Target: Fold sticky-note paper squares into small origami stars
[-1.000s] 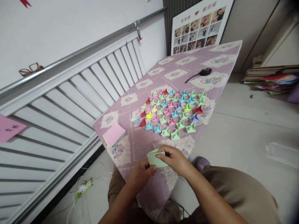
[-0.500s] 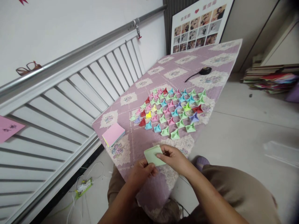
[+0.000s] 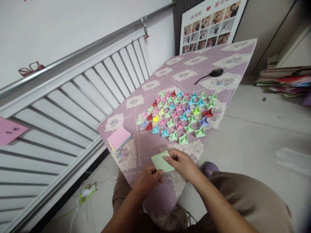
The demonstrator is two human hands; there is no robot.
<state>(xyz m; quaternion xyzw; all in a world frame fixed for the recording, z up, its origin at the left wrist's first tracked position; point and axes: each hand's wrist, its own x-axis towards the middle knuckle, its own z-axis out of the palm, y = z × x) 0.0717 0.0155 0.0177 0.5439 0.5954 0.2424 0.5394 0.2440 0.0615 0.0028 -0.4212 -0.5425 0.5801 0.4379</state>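
Observation:
A folded square of light green paper [image 3: 160,162] is held between my two hands above the near end of the table. My left hand [image 3: 149,178] pinches its lower left corner between thumb and fingers. On the opposite side my right hand [image 3: 182,162] grips the upper right edge, thumb on top and fingers behind. Just beyond the hands, rows of small folded paper boats [image 3: 179,116] in green, pink, blue, red and yellow cover the cloth. A stack of square coloured paper [image 3: 119,138], pink on top, lies to the left.
The table wears a purple patterned cloth [image 3: 131,126]. A black corded object [image 3: 216,72] rests toward its far end. Left stands a white radiator [image 3: 80,94] with a pipe above. A power strip [image 3: 88,192] with cables lies on the floor. A photo board [image 3: 209,29] leans behind.
The view has shifted slightly. Both hands keep hold of the green paper, with little visible change in their grip.

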